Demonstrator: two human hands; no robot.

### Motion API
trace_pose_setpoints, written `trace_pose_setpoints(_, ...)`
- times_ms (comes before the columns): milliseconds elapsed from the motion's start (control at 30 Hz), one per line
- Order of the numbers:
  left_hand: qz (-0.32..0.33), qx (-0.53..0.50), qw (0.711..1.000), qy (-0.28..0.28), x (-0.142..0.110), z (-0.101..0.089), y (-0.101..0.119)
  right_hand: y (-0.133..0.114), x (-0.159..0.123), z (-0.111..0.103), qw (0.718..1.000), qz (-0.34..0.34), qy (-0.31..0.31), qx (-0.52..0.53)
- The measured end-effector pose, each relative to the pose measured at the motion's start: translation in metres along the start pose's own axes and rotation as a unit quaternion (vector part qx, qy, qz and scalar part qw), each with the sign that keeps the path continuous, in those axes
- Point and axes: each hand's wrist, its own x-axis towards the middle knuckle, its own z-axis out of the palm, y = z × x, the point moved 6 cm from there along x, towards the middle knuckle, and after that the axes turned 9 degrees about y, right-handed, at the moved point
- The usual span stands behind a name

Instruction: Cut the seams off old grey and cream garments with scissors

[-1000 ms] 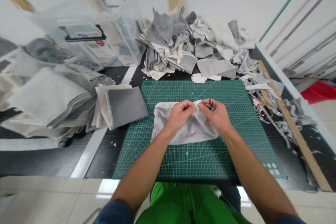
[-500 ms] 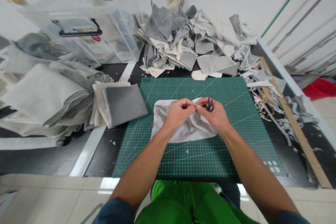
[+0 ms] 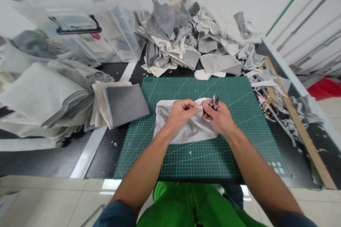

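A light grey piece of fabric lies on the green cutting mat, partly lifted at its upper edge. My left hand pinches that edge between thumb and fingers, with a small pale tip showing past them. Close beside it, my right hand is closed around a pair of thread snips, whose two dark blades point up and away, slightly apart. Its thumb and forefinger are near the raised edge; whether they also grip the fabric is hidden.
Folded grey and cream cloths overlap the mat's left side. Behind stand a clear plastic box and a heap of fabric scraps. A wooden ruler and gold-handled scissors lie among scraps at right.
My right hand has moved slightly right, away from my left, and turned so the snips' blades tilt more to the right. My left hand keeps its pinch on the fabric.
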Motion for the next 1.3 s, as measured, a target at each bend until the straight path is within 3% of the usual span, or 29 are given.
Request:
trace_pose_setpoints(167, 0.002, 0.005, 1.0, 0.021, 0.0, -0.001, 0.003, -0.003, 0.0, 0.004, 1.0, -0.018, -0.015, -0.009)
trace_pose_setpoints(300, 0.006, -0.01, 0.998, 0.069, 0.003, -0.007, 0.003, -0.008, -0.001, -0.003, 0.985, -0.113, 0.025, -0.125)
trace_pose_setpoints(533, 0.022, -0.008, 0.991, 0.129, 0.005, -0.016, 0.003, -0.015, -0.004, 0.001, 0.898, -0.26, 0.058, -0.35)
trace_pose_setpoints(733, 0.036, 0.033, 0.987, 0.156, 0.004, -0.019, 0.004, -0.023, -0.013, 0.011, 0.844, -0.339, 0.071, -0.411)
trace_pose_setpoints(967, 0.044, 0.046, 0.986, 0.154, 0.003, -0.017, 0.002, -0.026, -0.017, 0.014, 0.824, -0.372, 0.079, -0.421)
trace_pose_setpoints(1300, 0.022, -0.014, 0.991, 0.128, 0.005, -0.014, -0.002, -0.024, -0.019, 0.015, 0.825, -0.372, 0.067, -0.42)
